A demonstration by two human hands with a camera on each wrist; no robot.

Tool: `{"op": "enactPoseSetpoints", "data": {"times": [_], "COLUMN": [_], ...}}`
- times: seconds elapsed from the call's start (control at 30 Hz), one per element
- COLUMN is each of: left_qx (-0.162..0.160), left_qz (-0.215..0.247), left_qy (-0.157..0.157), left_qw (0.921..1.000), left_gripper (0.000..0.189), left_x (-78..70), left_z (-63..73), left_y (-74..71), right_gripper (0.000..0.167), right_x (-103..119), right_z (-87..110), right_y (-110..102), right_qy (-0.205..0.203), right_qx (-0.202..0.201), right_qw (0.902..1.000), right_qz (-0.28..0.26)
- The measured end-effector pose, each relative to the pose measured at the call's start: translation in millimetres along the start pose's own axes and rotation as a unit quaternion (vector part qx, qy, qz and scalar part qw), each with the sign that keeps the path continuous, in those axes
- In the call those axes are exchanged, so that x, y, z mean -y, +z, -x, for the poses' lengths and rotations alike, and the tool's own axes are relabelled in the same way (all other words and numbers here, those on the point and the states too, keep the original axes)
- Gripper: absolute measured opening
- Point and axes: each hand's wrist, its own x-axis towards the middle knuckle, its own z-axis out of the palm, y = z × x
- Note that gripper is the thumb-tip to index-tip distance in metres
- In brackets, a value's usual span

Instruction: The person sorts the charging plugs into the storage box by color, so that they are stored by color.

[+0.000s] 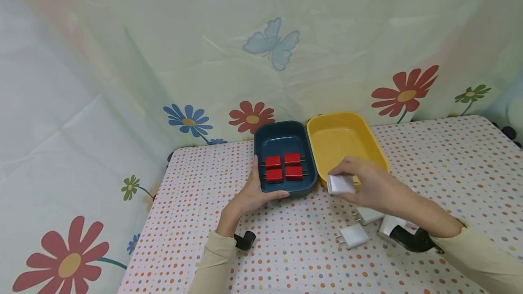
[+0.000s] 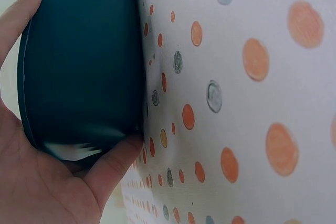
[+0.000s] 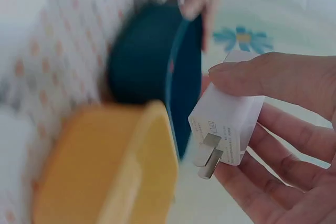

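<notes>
Nearest, a beige cloth sleeve (image 1: 213, 257) led to the left hand (image 1: 250, 194), whose fingers gripped the near left corner of a dark-blue, rounded-rectangular plastic tray (image 1: 282, 142) holding four red, block-shaped plug adapters (image 1: 274, 176). Just right stood a yellow, rounded-rectangular plastic tray (image 1: 341, 142). By that tray's near left corner, the right hand (image 1: 367, 185) pinched a white, block-shaped plug adapter (image 1: 339, 185) between its fingers; more white adapters (image 1: 354, 236) lay on the dotted surface (image 1: 302, 253).

On the desk (image 1: 196, 198), the left tray (image 1: 282, 142) stands just beside the right tray (image 1: 343, 142). Four chargers (image 1: 273, 162) lie inside the left tray, in two rows. The left grip (image 1: 249, 196) is at its near left corner. Before the right tray lie loose chargers (image 1: 354, 235). Behind the desk hangs a curtain (image 1: 327, 62).
</notes>
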Motion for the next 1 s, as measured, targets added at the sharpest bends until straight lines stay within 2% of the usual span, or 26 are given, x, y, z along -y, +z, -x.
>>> {"op": "enactPoseSetpoints", "data": {"times": [0.13, 0.27, 0.6, 0.83, 1.0], "left_qx": [0.001, 0.001, 0.002, -0.001, -0.001], "left_qz": [-0.008, -0.008, 0.000, 0.000, -0.001], "left_qy": [-0.007, -0.004, 0.002, 0.000, 0.004], "left_qw": [0.9999, 1.0000, 1.0000, 1.0000, 1.0000], "left_gripper": [0.133, 0.134, 0.134, 0.134, 0.134], "left_x": [1.2, 2.2, 2.3, 1.7, 0.4], "left_z": [0.7, 0.8, 0.8, 1.0, 0.0], "left_y": [-0.7, -0.7, 0.0, -0.7, -0.7], "right_gripper": [0.046, 0.044, 0.037, 0.032, 0.031], "right_x": [-20, -43, -83, -96, -100], "right_z": [-11.5, -21.5, -33.8, -41.7, -43.1], "right_y": [-18, -22, -3, 7, 10], "right_qy": [0.001, 0.005, 0.081, 0.102, 0.104], "right_qx": [-0.012, -0.005, 0.048, 0.082, 0.110], "right_qw": [0.9998, 0.9998, 0.9955, 0.9914, 0.9878], "right_qz": [0.014, 0.020, 0.010, 0.009, 0.035]}}
